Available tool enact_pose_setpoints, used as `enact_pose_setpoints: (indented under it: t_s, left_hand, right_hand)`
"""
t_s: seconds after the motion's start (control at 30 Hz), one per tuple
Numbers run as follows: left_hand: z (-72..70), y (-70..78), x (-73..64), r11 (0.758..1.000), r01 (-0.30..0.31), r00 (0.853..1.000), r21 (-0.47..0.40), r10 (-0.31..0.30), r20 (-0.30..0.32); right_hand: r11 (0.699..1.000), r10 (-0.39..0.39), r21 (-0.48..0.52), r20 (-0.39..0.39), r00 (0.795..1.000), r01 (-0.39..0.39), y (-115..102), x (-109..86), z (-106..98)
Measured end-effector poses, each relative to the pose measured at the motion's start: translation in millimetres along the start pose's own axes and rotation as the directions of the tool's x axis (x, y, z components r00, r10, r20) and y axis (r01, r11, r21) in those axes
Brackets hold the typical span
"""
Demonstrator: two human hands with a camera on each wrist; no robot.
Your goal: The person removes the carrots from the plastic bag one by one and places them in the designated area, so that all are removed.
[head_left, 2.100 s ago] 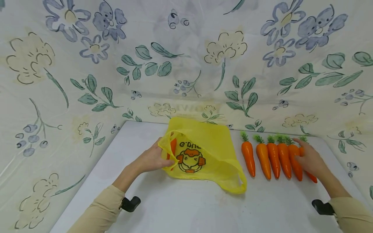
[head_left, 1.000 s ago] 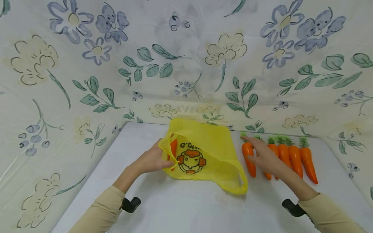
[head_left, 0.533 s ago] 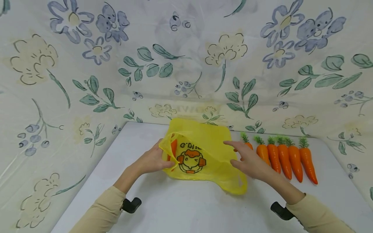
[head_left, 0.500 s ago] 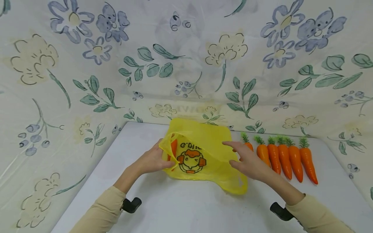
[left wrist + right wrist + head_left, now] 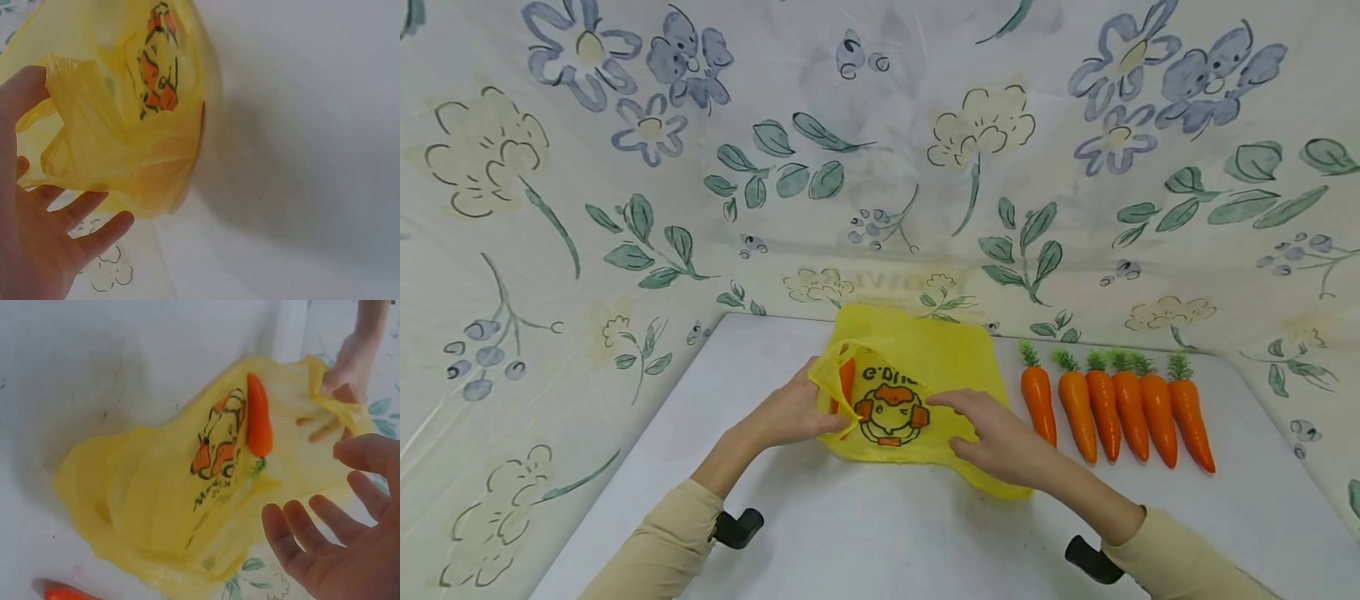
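A yellow plastic bag (image 5: 955, 350) printed with a cartoon face lies on the white table. At its left end my left hand (image 5: 793, 408) spreads the bag's mouth apart, the thumb and straightened fingers touching its edges. Inside the bag is an orange carrot with a green top (image 5: 259, 419), seen clearly in the right wrist view. Over the bag's right half hovers my right hand (image 5: 1000, 433), fingers loosely spread with nothing between them. To the right, several carrots (image 5: 1103, 412) lie in a row, green tops toward the wall; the leftmost carrot (image 5: 1037, 400) is partly behind my right hand.
Flower-patterned sheeting (image 5: 880, 200) hangs behind the table and along its sides. The white table (image 5: 865, 533) runs toward me in front of the bag. Each wrist wears a small black camera mount.
My right hand has moved left, from the rightmost carrot across the row to above the bag. My left hand stays at the bag's mouth, and the carrots in the row keep their places.
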State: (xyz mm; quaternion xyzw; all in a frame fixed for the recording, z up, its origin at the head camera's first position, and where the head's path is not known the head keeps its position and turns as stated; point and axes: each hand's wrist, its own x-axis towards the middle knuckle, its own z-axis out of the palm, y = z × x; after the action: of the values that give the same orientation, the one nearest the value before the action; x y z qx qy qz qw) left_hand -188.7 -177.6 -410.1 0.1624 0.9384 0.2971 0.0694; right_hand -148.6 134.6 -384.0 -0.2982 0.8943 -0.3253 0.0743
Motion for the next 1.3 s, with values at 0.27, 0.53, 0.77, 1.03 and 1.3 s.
enact_pose_setpoints:
  t_s: [0.27,0.53,0.77,1.03,1.3]
  left_hand:
    - [2.0,2.4,2.2,1.0,0.007,1.0,0.003,-0.007,0.004]
    - [-0.3,4.5,4.8,1.0,-0.015,1.0,0.023,0.015,-0.002]
    - [-2.1,1.1,0.7,1.0,-0.016,1.0,0.022,0.016,0.001]
    - [-0.8,-0.5,0.5,0.999,-0.024,1.0,0.04,0.024,0.0]
    - [-1.2,-2.5,-1.1,0.997,-0.052,0.999,0.053,0.052,0.005]
  right_hand:
    - [1.0,0.027,-0.007,0.017,0.999,-0.027,-2.0,24.3,22.0]
    - [0.996,0.003,-0.094,0.041,0.999,0.001,-11.8,60.7,46.3]
    - [0.995,0.099,-0.027,0.014,0.995,-0.098,-12.6,94.2,73.7]
    - [0.973,0.18,0.168,-0.101,0.979,-0.161,-8.3,124.2,98.0]
    - [0.938,0.241,0.302,-0.214,0.947,-0.17,-11.0,149.6,127.1]
